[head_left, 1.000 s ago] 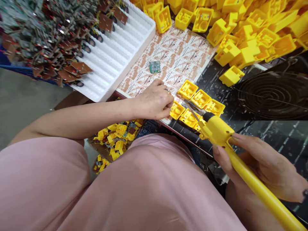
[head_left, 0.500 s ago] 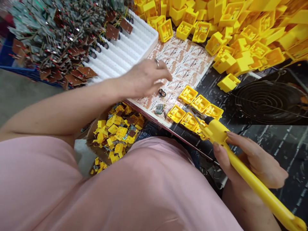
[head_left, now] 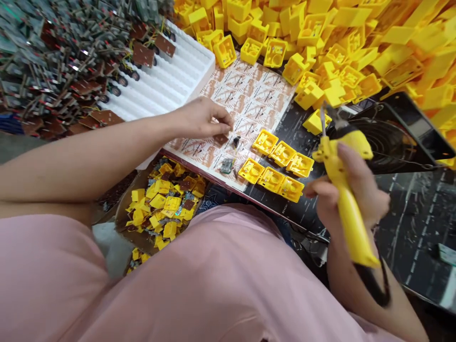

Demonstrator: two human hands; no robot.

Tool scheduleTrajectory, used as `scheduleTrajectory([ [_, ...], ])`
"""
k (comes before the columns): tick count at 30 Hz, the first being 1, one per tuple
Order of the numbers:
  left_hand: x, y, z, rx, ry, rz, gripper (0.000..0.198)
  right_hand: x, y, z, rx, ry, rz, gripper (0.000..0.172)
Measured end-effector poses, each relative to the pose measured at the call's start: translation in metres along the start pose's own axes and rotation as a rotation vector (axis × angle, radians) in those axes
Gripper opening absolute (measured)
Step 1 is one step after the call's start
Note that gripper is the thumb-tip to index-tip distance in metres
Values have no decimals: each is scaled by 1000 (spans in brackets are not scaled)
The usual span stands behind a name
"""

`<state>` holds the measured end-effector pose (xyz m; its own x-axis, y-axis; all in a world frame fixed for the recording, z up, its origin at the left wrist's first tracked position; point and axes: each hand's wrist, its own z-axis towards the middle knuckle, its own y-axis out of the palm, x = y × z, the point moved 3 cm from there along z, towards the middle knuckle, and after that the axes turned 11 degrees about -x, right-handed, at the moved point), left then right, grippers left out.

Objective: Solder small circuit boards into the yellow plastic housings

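My left hand point(head_left: 210, 119) is closed, thumb and fingers pinching a small brown circuit board point(head_left: 221, 138) over the patterned sheet. Beside it is a small black round part point(head_left: 236, 141) with thin wires, and just below lies a green circuit board point(head_left: 227, 166). My right hand point(head_left: 351, 190) is wrapped round a yellow soldering gun point(head_left: 344, 199), raised with its metal tip pointing up and away; it is partly blurred. Between my hands, two short rows of open yellow housings point(head_left: 272, 179) lie on the bench, hollow sides up.
A large heap of yellow housings point(head_left: 313, 28) fills the back right, beside a black fan point(head_left: 377, 137). Brown and grey circuit boards point(head_left: 71, 71) pile up at the left by a ridged white foam tray point(head_left: 156, 80). A cardboard box point(head_left: 124, 216) of yellow pieces stands below the bench edge.
My right hand has lifted the soldering gun up and away from the rows of housings and turned it upright. My left hand has closed on the brown circuit board. The view has shifted slightly.
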<state>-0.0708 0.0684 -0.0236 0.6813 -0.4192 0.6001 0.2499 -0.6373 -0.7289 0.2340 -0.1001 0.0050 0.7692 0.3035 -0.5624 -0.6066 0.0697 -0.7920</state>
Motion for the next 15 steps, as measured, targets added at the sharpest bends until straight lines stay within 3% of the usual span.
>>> scheduleTrajectory([
  [3,24,12,4,-88,-50,-137,31,-2,21,45,-37,-89,-5,22],
  [7,43,19,10,-29,-62,-192,26,10,58,88,-138,-202,-96,26],
  [11,43,15,4,38,-41,-265,31,15,76,91,-298,-211,-77,32],
  [13,40,8,0,43,-21,-211,29,9,71,83,-285,-234,-60,34],
  [15,38,0,-3,53,-1,-112,28,0,56,72,-189,-235,-31,32],
])
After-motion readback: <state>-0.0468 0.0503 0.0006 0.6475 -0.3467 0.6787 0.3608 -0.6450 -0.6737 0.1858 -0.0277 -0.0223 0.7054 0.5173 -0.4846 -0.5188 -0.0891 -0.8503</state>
